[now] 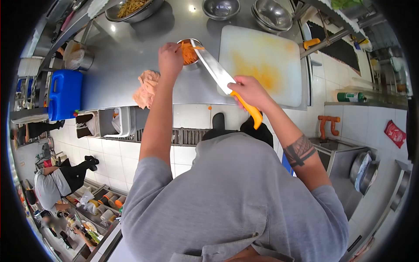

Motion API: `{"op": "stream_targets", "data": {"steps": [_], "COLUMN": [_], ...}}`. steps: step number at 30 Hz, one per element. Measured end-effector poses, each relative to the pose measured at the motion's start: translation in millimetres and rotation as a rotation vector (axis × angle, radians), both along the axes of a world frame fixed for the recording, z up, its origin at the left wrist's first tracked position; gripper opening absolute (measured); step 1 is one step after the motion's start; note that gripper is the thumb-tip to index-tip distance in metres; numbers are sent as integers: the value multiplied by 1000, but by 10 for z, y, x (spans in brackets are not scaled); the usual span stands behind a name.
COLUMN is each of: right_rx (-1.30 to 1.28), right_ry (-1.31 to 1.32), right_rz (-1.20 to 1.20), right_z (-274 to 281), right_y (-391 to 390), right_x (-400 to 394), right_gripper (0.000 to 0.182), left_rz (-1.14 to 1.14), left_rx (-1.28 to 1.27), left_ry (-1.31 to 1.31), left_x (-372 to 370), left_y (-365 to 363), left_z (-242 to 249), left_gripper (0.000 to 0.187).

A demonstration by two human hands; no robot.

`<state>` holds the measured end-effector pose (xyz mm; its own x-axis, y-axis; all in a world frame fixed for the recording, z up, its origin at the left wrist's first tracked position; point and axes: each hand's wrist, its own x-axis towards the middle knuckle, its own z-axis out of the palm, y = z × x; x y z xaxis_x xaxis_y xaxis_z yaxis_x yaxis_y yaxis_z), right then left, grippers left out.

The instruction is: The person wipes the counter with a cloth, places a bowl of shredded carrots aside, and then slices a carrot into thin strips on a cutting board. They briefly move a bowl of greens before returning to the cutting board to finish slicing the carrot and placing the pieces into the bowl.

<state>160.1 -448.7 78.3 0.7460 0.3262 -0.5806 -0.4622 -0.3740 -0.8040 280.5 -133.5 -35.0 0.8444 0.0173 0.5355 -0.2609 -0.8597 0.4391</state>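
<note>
A large knife with a yellow handle [252, 110] is gripped in my right hand [252, 92]. Its long blade [214, 67] slants up and left, the tip over a small round metal bowl [195, 63]. Shredded carrot [189, 54] lies in the bowl, and a few strips cling near the blade tip. My left hand [170, 60] is closed at the bowl's left side, its fingertips by the carrot; whether they pinch strips or the rim is hidden. A crumpled pinkish cloth [147, 88] rests on the steel counter [118, 83] left of my forearm.
Right of the knife lies a white cutting board [266, 43] with orange stains. Metal bowls [221, 8] stand at the back, one bowl [139, 16] holding cut strips. Another yellow handle [311, 43] is beyond the board. A blue jug [65, 94] stands left; a co-worker [56, 181] is farther left.
</note>
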Motion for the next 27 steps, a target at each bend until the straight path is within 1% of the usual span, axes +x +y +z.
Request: {"op": "stream_targets", "data": {"steps": [1,3,5,6,7,9,10,12,13,14,15,17,18,19,20,21,23,24,26,27], "right_rx": [-4,-2,-14,4,23,23,25,28,-33,-97,-98,-543,-547,-645,-742,-742,-791,-828,-843,-864], "right_ry": [-11,77,69,85,103,95,93,73,8,-63,-100,-659,-691,-760,-824,-845,-982,-1045,-1030,-1004], "right_rz": [6,-51,-64,-52,-37,-42,-44,-54,-64,-76,-89,-13,-34,-57,-79,-94,-16,7,-19,-31], "right_z": [7,32,75,110,140,157,126,79,65,38,-78,-405,-446,-472,-519,-653,-1012,-1103,-1139,-1148], "right_y": [-49,-129,-115,-105,-103,-136,-201,-360,-460,-567,-684,-886,-925,-957,-995,-1060,-1237,-1285,-1283,-1292], "right_x": [-24,-77,-86,-81,-74,-76,-89,-144,-196,-234,-262,-280,-258,-240,-215,-150,-16,-5,-63,-76], "right_gripper": [28,27,26,26,26,27,28,29,28,27,27,24,24,23,26,26,35,42,44,46], "left_rz": [21,42,-116,-141,-145,45,40,132,123,50,-26,-50,-56,-68,-78,-77,-38,-36,2,-1], "left_rx": [-54,-113,-180,-147,-146,-127,-124,-162,-163,-126,-86,325,328,375,421,425,412,427,345,356], "left_ry": [3,-5,-73,-40,-51,-19,-30,71,51,106,152,298,260,265,274,249,416,384,652,634], "left_x": [-44,-191,-364,-397,-335,-206,-161,-47,-37,-85,-113,-254,-236,-190,-157,-150,-148,-69,-53,-90], "left_y": [-37,-210,-480,-545,-540,-427,-328,-175,-204,-255,-324,-506,-519,-519,-526,-549,-605,-633,-666,-659], "left_z": [38,161,374,412,355,80,-23,-131,-101,-47,40,359,339,213,170,240,382,513,623,672], "left_gripper": [20,17,23,28,28,34,34,52,52,63,75,89,89,91,92,92,91,91,91,91]}}
